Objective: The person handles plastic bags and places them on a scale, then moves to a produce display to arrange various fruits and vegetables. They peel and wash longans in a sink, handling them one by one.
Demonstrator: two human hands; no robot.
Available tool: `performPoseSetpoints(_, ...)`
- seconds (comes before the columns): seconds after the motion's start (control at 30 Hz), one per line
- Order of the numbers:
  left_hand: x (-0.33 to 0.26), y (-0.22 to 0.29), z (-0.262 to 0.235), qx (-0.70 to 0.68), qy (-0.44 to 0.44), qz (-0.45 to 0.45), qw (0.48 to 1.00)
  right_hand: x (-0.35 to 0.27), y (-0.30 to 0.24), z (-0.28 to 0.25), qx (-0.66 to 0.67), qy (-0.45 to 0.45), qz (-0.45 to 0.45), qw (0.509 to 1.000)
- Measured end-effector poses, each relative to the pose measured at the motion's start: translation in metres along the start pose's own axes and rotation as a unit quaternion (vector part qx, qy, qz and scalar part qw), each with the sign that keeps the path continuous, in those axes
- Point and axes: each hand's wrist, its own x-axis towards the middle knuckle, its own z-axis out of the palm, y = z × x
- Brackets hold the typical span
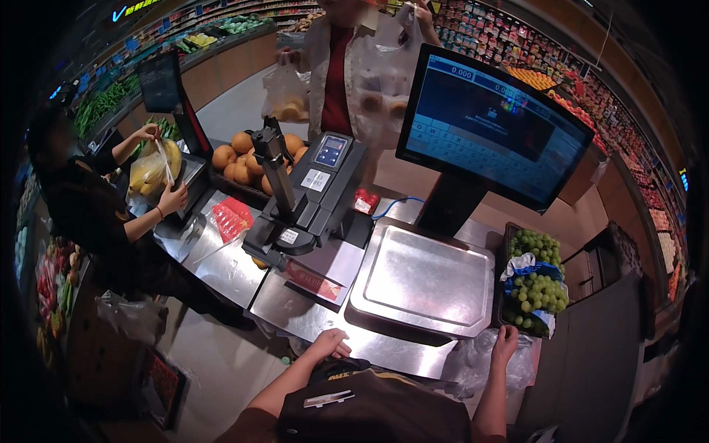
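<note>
The left hand (pixel 330 344) rests knuckles up on the near edge of the steel surface (pixel 295 314), its fingers curled loosely and holding nothing that can be seen. The right hand (pixel 506 344) reaches to the right end of the surface, where its fingers touch the top of a crumpled clear plastic bag (pixel 480 363) that hangs over the edge; whether they pinch the film or only press on it cannot be told. Between the two hands, a little further back, lies the bare square weighing pan (pixel 422 279) of a scale, with a large tilted touch screen (pixel 491 122) on a black post behind it. Just right of the pan, beyond the right hand, a dark crate holds bunches of green grapes (pixel 538 284) with a strip of white and blue wrapping among them. Left of the pan stands a dark label printer with a small display (pixel 314 199), and behind it sits a heap of oranges (pixel 240 159). At the far left a person in dark clothes handles a clear bag of bananas (pixel 153 168) at a second scale with its own screen. Across the surface another person in a red top and pale jacket holds up a thin plastic bag (pixel 286 92) with some produce in it. Shelves of goods curve round the background.
</note>
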Motion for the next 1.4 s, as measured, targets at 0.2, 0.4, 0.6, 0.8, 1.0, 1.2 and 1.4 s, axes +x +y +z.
performPoseSetpoints(0.2,0.0,-0.001,-0.001,-0.01,-0.004,0.004,1.0,0.007,0.005,0.008,-0.004,0.001,-0.001,1.0)
performPoseSetpoints(0.4,-0.001,0.001,0.0,-0.009,-0.008,-0.001,1.0,0.011,-0.011,0.014,0.008,-0.019,0.0,1.0)
performPoseSetpoints(0.6,0.002,-0.004,-0.003,-0.018,-0.006,0.006,1.0,0.015,-0.009,0.017,0.023,-0.022,-0.02,0.999)
performPoseSetpoints(0.8,0.002,-0.001,-0.001,-0.018,-0.01,-0.01,1.0,0.011,0.009,0.014,0.013,-0.008,-0.053,0.999)
performPoseSetpoints(1.0,0.006,-0.002,-0.003,-0.026,0.005,-0.007,1.0,0.009,0.009,0.002,0.027,-0.015,0.009,0.999)
performPoseSetpoints(1.2,-0.005,0.009,0.012,-0.009,0.046,0.016,0.999,0.013,0.019,-0.034,-0.024,0.041,0.017,0.999)
performPoseSetpoints(1.4,-0.007,0.021,0.054,0.075,-0.057,0.033,0.995,-0.012,0.029,-0.046,-0.124,-0.098,-0.035,0.987)
